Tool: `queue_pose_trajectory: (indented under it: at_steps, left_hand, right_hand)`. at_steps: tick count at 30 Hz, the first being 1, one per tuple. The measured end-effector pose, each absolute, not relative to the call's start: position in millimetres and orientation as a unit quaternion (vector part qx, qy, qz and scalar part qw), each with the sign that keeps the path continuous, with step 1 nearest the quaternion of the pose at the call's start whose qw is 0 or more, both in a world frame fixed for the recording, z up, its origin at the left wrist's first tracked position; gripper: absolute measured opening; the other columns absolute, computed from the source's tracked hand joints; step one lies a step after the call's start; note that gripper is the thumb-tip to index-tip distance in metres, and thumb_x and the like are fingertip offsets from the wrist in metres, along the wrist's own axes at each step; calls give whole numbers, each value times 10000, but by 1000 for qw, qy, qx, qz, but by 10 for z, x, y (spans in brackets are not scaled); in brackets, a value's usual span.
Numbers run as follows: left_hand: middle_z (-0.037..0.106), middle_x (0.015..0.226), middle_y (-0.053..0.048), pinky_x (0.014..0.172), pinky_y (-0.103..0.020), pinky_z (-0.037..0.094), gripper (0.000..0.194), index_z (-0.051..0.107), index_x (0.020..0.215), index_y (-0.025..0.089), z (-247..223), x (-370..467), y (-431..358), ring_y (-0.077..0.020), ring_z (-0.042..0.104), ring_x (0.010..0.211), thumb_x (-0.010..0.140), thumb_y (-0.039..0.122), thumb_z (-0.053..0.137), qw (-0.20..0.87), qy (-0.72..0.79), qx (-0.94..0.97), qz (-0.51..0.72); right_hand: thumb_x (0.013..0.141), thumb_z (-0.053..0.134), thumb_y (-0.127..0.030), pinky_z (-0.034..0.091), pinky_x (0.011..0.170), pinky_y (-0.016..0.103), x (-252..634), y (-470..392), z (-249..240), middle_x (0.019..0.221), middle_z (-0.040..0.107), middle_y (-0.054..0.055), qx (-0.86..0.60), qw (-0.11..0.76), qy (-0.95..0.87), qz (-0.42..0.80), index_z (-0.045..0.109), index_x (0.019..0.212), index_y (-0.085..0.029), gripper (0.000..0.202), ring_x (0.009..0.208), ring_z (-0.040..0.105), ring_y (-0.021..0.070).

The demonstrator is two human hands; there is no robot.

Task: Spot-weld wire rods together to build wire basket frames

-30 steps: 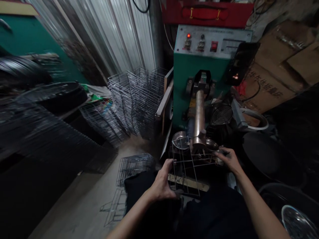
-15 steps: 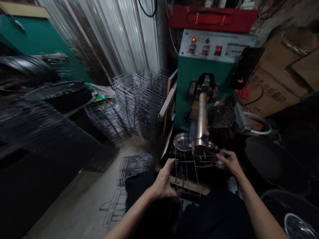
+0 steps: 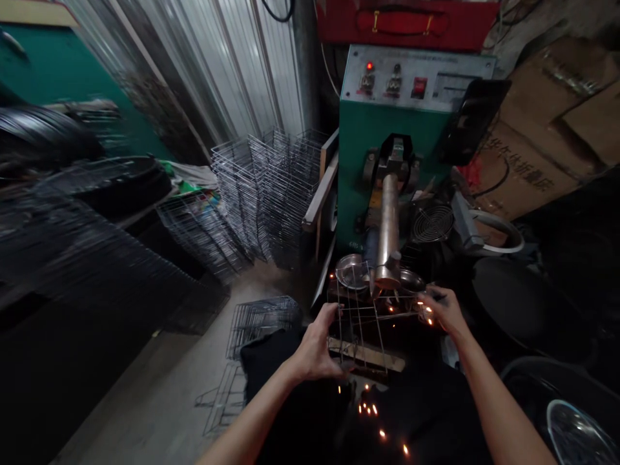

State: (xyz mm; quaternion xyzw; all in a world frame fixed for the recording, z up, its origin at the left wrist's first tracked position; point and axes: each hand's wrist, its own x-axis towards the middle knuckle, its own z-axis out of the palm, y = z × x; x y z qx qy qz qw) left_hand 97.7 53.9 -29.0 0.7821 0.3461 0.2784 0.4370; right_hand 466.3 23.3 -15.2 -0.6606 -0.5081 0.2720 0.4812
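In the head view my left hand [image 3: 320, 345] grips the left side of a wire rack [image 3: 359, 323], a small grid of thin metal rods. My right hand [image 3: 443, 310] is closed at the right end of the work, fingers pinched; what exactly lies between them is too dark to make out. The rack sits under the tip of a thick metal electrode arm [image 3: 387, 239] on a green spot welder [image 3: 356, 161]. Orange sparks [image 3: 391, 309] fly near the tip, by my right hand and over my dark-clothed lap.
Stacked wire baskets [image 3: 268, 194] stand left of the welder. More wire pieces [image 3: 264, 320] lie on the floor by my left leg. Small metal bowls [image 3: 351, 271] sit behind the rack. Cardboard boxes [image 3: 527, 155] and a dark round pan [image 3: 508, 303] are at right.
Sparks have appeared around the electrode tip and over my lap. Both hands keep nearly the same place on the work; the view has shifted slightly.
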Motion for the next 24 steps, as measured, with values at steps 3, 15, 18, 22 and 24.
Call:
queue_pose_trajectory:
  at_steps: [3, 15, 18, 22, 24]
  left_hand:
    - [523, 1435, -138, 1117, -530, 505, 1225, 280, 1516, 260, -216, 951, 556, -377, 580, 1322, 490, 333, 946, 448, 345, 784, 255]
    - [614, 1374, -113, 1104, -501, 523, 1091, 324, 1454, 263, 40, 960, 556, -351, 618, 1301, 527, 265, 899, 446, 340, 786, 258]
    - [587, 1407, -130, 1130, -540, 493, 1103, 322, 1456, 256, 22, 973, 556, -375, 594, 1330, 515, 256, 897, 446, 352, 783, 253]
    - [549, 1442, -150, 1171, -580, 439, 1070, 334, 1430, 246, 61, 984, 465, -391, 559, 1363, 508, 226, 877, 455, 356, 774, 260]
    - [569, 1410, -138, 1178, -561, 430, 1045, 340, 1418, 249, 108, 933, 365, -371, 574, 1341, 525, 230, 882, 485, 347, 756, 271]
  right_hand:
    - [698, 781, -712, 277, 528, 258, 4708, 237, -223, 577, 386, -26, -651, 503, -486, 295, 472, 555, -195, 619, 575, 358, 122]
    - [558, 781, -859, 257, 437, 240, 4730, 226, -516, 503, 347, -55, -620, 611, -364, 331, 464, 565, -215, 717, 462, 282, 85]
    - [578, 762, -870, 238, 426, 236, 4727, 263, -573, 493, 333, -62, -617, 611, -363, 339, 435, 562, -221, 727, 454, 263, 80]
    - [629, 721, -887, 279, 443, 234, 4727, 219, -601, 499, 350, -56, -612, 604, -379, 343, 426, 569, -218, 733, 468, 289, 85]
    - [635, 711, -898, 341, 467, 237, 4736, 78, -569, 527, 409, -39, -611, 592, -395, 348, 479, 593, -209, 728, 493, 364, 101]
